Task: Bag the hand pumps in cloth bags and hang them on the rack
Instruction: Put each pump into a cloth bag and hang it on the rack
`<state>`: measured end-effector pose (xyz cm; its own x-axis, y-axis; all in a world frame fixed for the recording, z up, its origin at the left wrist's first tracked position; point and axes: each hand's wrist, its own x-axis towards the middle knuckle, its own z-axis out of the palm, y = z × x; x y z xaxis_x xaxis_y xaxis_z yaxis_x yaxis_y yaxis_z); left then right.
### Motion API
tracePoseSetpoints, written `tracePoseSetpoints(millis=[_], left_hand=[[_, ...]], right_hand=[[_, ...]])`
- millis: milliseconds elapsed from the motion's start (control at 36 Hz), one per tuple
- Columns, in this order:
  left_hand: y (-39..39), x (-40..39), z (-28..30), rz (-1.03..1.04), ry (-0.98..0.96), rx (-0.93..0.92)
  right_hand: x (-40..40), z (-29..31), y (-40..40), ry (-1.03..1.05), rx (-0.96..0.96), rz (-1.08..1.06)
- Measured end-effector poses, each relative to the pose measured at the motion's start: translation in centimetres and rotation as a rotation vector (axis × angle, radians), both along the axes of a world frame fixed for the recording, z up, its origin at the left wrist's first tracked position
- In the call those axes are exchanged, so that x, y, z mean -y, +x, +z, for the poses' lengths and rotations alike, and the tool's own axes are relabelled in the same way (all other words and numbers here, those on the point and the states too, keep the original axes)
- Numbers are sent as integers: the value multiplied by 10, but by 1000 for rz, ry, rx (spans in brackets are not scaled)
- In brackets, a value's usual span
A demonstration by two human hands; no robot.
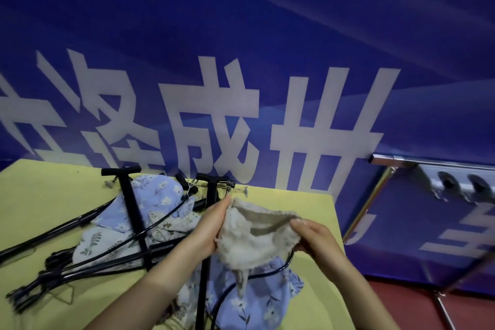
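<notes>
A cream fleecy cloth bag (249, 238) is held up over the table with its mouth spread wide. My left hand (211, 225) grips its left rim and my right hand (312, 236) pinches its right rim. Below lie several black hand pumps: one with a T-handle (131, 211) across a blue floral bag (160, 195), another upright one (210, 201) behind my left hand. Their black hoses (128, 241) loop over the pile. A second blue floral bag (262, 300) lies under my forearms.
The yellow-green table (53, 203) ends at its right edge near my right wrist. A metal rack (385, 166) with chrome poles and hooks stands at the right over a red floor. A blue banner with white characters (241, 88) fills the background.
</notes>
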<state>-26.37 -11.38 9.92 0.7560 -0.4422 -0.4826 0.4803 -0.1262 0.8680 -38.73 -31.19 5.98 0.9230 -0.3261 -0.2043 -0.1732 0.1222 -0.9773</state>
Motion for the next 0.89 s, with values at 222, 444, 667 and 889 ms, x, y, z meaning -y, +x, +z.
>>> tracePoseSetpoints(millis=[222,444,667,889], left_hand=[[13,-31,-17,-320,323,620],[15,-46,-25,-249,289,634],[14,-51,-12,177,-475,-124],[15,-78,-23,175,-572,-370]], right_hand=[[4,28,28,815,134,92],[3,14,41,1028,27,58],[-20,-13,32,685,-222,94],[-63,-47,43,525,-304,64]])
